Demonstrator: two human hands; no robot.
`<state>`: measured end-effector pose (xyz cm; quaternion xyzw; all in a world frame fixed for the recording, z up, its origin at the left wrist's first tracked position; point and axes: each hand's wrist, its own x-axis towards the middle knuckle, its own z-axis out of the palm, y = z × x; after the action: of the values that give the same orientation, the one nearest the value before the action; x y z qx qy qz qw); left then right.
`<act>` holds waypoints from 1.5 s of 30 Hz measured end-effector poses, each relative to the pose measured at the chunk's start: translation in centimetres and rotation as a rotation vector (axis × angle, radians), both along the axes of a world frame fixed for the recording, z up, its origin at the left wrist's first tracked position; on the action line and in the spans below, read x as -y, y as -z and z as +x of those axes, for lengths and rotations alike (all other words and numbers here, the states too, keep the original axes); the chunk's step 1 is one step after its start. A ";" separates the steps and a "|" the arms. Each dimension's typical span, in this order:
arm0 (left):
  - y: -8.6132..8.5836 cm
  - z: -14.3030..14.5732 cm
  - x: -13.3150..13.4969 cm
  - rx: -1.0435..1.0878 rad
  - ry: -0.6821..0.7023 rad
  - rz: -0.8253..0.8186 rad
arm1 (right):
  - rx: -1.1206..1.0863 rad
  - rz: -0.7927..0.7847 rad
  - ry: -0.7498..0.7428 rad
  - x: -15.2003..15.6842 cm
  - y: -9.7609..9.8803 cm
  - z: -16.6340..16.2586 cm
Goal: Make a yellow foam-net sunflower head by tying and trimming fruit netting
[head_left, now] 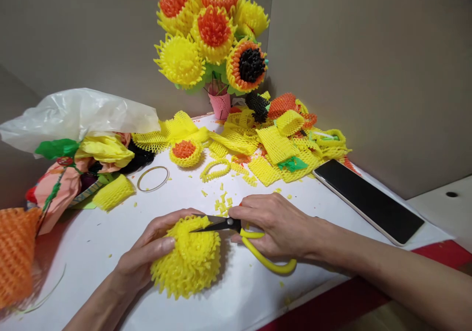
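My left hand [147,252] is wrapped round a yellow foam-net flower head [190,259] that rests on the white table sheet [236,291]. My right hand [275,225] grips yellow-handled scissors [245,235], whose dark blades point left and touch the top of the flower head. Small yellow foam clippings [222,204] lie just behind the scissors.
A bouquet of yellow and orange foam flowers [214,31] stands in a pink pot [220,105] at the back. Foam-net pieces [276,146] are heaped beside it. A phone [367,199] lies right. A rubber ring [153,178], a small flower [185,152] and a plastic bag [79,117] sit left.
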<state>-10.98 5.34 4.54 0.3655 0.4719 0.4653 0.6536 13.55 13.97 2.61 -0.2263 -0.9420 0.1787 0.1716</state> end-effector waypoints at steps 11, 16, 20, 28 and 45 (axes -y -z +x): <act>-0.3 0.4 -0.3 0.044 0.022 -0.037 | 0.022 -0.004 -0.006 -0.1 -0.4 0.4; -0.1 -0.1 -0.2 0.029 0.014 -0.100 | 0.059 0.008 -0.005 -0.1 -0.4 0.4; 0.4 -1.0 0.1 0.035 0.004 -0.112 | 0.100 0.010 -0.001 0.0 -0.6 0.3; 1.0 -0.8 -0.7 0.118 0.134 -0.053 | 0.101 -0.033 0.010 0.2 -0.7 0.2; 1.8 -0.5 -0.7 -0.077 -0.001 0.196 | -0.432 -1.194 0.172 0.1 -0.5 -0.4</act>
<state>-11.49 6.01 2.76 0.4451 0.4490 0.4951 0.5959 13.15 13.91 3.06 -0.3165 -0.6027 0.7000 0.2158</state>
